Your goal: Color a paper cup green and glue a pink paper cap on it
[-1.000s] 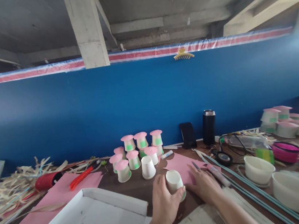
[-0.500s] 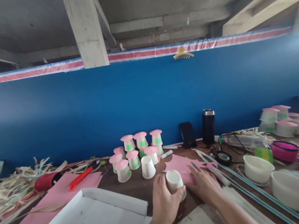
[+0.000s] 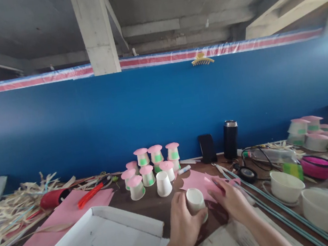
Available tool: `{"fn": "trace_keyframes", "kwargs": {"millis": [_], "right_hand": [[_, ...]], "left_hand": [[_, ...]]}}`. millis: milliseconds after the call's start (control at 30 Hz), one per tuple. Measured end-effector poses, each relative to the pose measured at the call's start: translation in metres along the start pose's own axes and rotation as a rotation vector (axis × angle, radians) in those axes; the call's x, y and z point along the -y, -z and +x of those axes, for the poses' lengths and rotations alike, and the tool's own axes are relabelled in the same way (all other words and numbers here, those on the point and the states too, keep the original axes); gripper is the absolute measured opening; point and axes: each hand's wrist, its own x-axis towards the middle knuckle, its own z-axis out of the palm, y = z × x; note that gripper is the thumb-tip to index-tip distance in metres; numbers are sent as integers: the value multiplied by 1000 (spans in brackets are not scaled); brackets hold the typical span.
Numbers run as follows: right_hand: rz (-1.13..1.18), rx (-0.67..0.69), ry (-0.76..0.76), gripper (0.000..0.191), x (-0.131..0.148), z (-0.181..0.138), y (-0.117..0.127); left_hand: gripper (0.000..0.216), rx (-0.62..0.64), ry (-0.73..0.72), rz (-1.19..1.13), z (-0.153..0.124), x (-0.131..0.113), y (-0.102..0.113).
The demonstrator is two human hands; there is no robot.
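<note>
My left hand (image 3: 184,221) is wrapped round an upside-down white paper cup (image 3: 195,199) at the front middle of the table. To its right, my right hand (image 3: 230,199) has its fingers bent over pink paper (image 3: 194,180) with a jagged edge. What lies between those fingertips is blurred and I cannot make it out. Another bare white cup (image 3: 163,184) stands upside down beyond my left hand. Behind it are several cups topped with pink paper discs (image 3: 135,181), some stacked in twos, with green patches on their sides.
A white box tray (image 3: 128,240) fills the front left, beside pink sheets (image 3: 69,208) and a red cutter (image 3: 90,195). At right lie blue-grey rods (image 3: 271,201), white bowls (image 3: 287,187) and a pink roll (image 3: 316,166). A black flask (image 3: 231,140) stands by the blue partition (image 3: 164,102).
The held cup has tilted slightly and shifted a little right with my left hand. My right hand's fingers have curled more over the pink paper; the pointed item beside them no longer shows clearly.
</note>
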Motion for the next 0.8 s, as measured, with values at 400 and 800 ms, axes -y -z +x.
{"fn": "trace_keyframes", "kwargs": {"millis": [400,800], "right_hand": [[952,167,-254,33,26,-15,19],[1225,286,-356,27,44,-24,16]], "left_hand": [[59,82,10,-30,-4,4,-9],[60,-144,-322,135,-11,-18,7]]}}
